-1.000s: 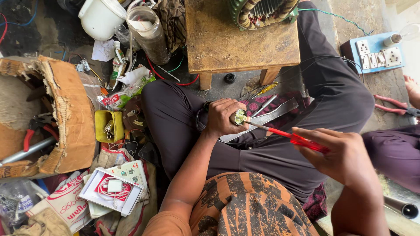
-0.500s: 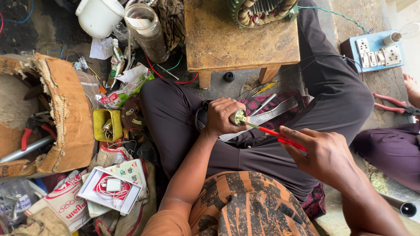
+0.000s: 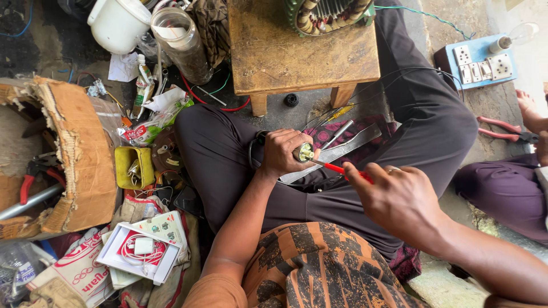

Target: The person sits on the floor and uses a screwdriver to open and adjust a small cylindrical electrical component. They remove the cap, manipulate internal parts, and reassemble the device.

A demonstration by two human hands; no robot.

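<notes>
My left hand (image 3: 283, 153) is clenched around a small round metal part (image 3: 304, 152); only its greenish-yellow end face shows past my fingers, and the rest of it is buried in my fist, so I cannot make out its shape. My right hand (image 3: 399, 197) grips a red-handled screwdriver (image 3: 338, 167). My palm and fingers swallow most of the handle; only a short red stretch and the thin shaft show, with the tip touching the face of the part. Both sit over my lap, just below the wooden stool (image 3: 297, 54).

Beneath my hands a flat metal file (image 3: 342, 151) lies across my thigh, its lower end hidden under my left fist. On the stool, a motor stator (image 3: 328, 12) is cut off by the top edge. Left of the stool stand a clear jar (image 3: 181, 43) and a white jug (image 3: 117, 24), the jug cropped at the top.

Right of the stool, a blue switchboard (image 3: 476, 63) sits on bare concrete, and red-handled pliers (image 3: 505, 130) lie near another person's foot (image 3: 531, 111), which the frame cuts off. Far left of the stool, a torn cardboard box (image 3: 74, 154) crowds that side, with clutter packed up against my knee.
</notes>
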